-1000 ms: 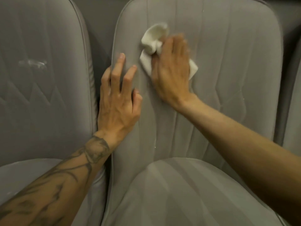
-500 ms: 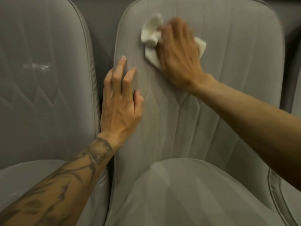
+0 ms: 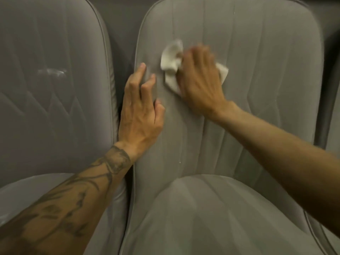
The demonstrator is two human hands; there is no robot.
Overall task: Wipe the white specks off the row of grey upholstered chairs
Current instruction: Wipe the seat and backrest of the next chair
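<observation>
The middle grey chair's backrest [image 3: 257, 74] fills the centre of the head view. My right hand [image 3: 200, 83] holds a crumpled white cloth [image 3: 171, 61] against its upper left part, fingers curled over the cloth and blurred by motion. My left hand [image 3: 139, 111] lies flat on the backrest's left edge, fingers straight, holding nothing. A few white specks [image 3: 179, 162] show along a seam low on the backrest, and one more speck [image 3: 234, 12] near the top.
The left grey chair [image 3: 55, 107] stands close beside, with a whitish smear [image 3: 51, 72] on its backrest. A narrow dark gap separates the two chairs. The middle seat cushion [image 3: 211, 218] lies below my arms. A third chair's edge [image 3: 333, 107] shows at the far right.
My right hand went up the backrest with the cloth, then came back down and slightly left. My left hand has stayed on the backrest's left edge.
</observation>
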